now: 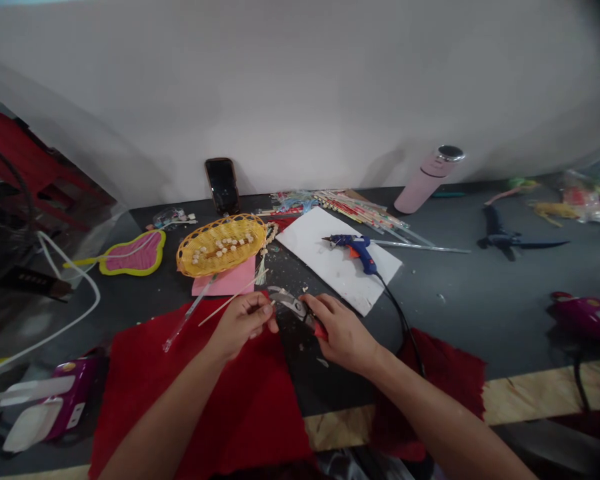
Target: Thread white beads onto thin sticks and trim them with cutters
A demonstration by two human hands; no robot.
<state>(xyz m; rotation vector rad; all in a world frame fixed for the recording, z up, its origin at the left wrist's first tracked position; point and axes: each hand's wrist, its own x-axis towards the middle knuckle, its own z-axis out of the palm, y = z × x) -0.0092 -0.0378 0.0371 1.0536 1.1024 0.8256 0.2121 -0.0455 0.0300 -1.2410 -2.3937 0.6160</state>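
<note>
My right hand is wrapped round the red handles of a pair of pruning shears, whose metal blades point left. Close to those blades, my left hand has thumb and fingers pinched together on something too small to make out. A thin wooden stick lies just beyond the left hand, over the edge of a red cloth. Behind the hands, a yellow woven basket holds several small pale pieces and rests partly on pink paper.
A blue glue gun lies on a white board, its cable trailing right of my right hand. Farther back are a phone, wrapped sticks and a pink bottle. Purple devices sit at both sides.
</note>
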